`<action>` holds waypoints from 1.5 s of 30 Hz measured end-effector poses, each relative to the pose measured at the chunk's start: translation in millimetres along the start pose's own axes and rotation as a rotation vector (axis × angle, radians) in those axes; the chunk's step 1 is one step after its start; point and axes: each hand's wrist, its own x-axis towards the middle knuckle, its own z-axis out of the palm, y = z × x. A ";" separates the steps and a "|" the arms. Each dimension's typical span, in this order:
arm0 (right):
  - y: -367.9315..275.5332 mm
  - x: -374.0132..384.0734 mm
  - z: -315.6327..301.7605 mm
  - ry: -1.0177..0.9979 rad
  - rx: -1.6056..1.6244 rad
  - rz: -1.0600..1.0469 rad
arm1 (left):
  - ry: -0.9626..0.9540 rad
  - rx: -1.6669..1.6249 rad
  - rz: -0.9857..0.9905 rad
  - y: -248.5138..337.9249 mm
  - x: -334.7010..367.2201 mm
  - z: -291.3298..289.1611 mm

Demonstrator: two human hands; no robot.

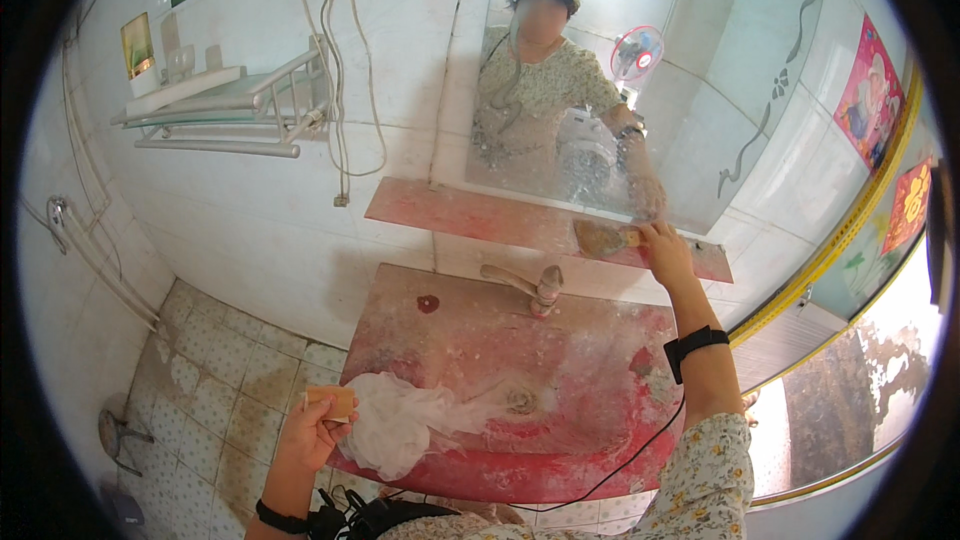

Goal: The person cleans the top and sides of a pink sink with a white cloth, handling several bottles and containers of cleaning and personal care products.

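My left hand (317,427) is closed round an orange-tan rectangular block (332,402), just left of the sink. White sheer netting (388,422) lies bunched over the sink's left rim, beside that hand. My right hand (666,252) reaches to the reddish ledge (480,206) under the mirror. Its fingers are closed at the yellowish end of a flat brownish thing (598,238), perhaps a brush; the exact kind is unclear. The red sink (480,340), streaked with whitish residue, spreads between my arms, with a tap (546,290) at its back.
A large mirror (690,120) stands above the ledge. A metal wall rack (230,105) holds small items at the upper left, with cables (335,70) hanging beside it. A black cable (612,470) crosses the sink front. Right is a yellow-edged doorway (840,250); tiled floor (235,370) lies left.
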 end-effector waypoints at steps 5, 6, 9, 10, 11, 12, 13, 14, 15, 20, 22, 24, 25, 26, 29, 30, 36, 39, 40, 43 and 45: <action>9.6 -2.5 1.5 0.007 -0.111 -0.056 | -0.015 0.000 -0.004 -2.5 -0.3 -1.4; 13.6 -7.6 0.4 0.008 -0.113 -0.054 | 0.018 -0.011 0.001 -3.8 -0.7 -3.0; 0.3 -24.8 -11.5 0.052 0.151 -0.098 | 0.063 -0.039 0.051 -7.2 -4.1 -23.8; -4.0 -36.1 -14.3 0.116 0.285 -0.046 | 0.050 -0.054 0.081 -7.7 -4.2 -28.8; -8.1 -47.5 -14.3 0.178 0.423 0.008 | 0.051 -0.054 0.082 -5.7 -6.2 -27.5; -14.1 -58.1 -15.3 0.153 0.436 0.095 | 0.084 -0.048 0.104 -1.7 -10.1 -24.7; -19.1 -69.6 -14.1 0.156 0.433 0.097 | 0.112 -0.042 0.125 0.6 -12.3 -22.5; -24.3 -80.5 -11.5 0.165 0.627 0.165 | 0.110 -0.040 0.125 0.6 -12.2 -23.5; -29.5 -89.9 -9.2 0.173 0.820 0.234 | 0.137 -0.053 0.143 0.6 -12.0 -26.2; -72.2 -123.8 -18.3 -0.022 1.452 0.522 | 0.234 -0.059 0.196 3.1 -14.6 -30.8; -85.5 -132.4 -21.8 -0.097 1.722 0.614 | 0.245 -0.089 0.204 2.2 -12.5 -38.6; -92.2 -137.2 -22.1 -0.256 2.048 0.733 | 0.262 -0.086 0.200 2.8 -13.4 -37.1; -97.5 -136.1 -22.0 -0.271 2.054 0.727 | 0.284 -0.083 0.207 3.6 -17.0 -36.8; -103.7 -133.3 -21.6 -0.295 2.075 0.706 | 0.299 -0.088 0.217 3.4 -21.0 -36.5; -115.3 -130.1 -14.8 -0.390 2.086 0.754 | 0.317 -0.123 0.307 1.6 -38.2 -41.9; -119.1 -131.6 -11.1 -0.422 2.061 0.844 | 0.236 -0.127 0.304 -1.0 -42.8 -44.6; -150.4 -153.6 -26.1 -0.498 1.893 0.534 | 0.230 -0.134 0.288 -0.4 -59.0 -43.9; -175.5 -160.1 -31.4 -0.555 1.855 0.493 | 0.232 -0.106 0.312 9.3 -78.4 -59.0; -184.5 -164.9 -36.7 -0.593 1.868 0.492 | 0.237 -0.105 0.309 13.3 -84.2 -65.3; -214.2 -184.1 -45.4 -0.633 1.838 0.389 | 0.123 -0.110 0.318 21.2 -92.8 -97.7; -246.2 -195.3 -59.0 -0.618 1.782 0.408 | 0.143 -0.080 0.304 27.8 -104.3 -113.6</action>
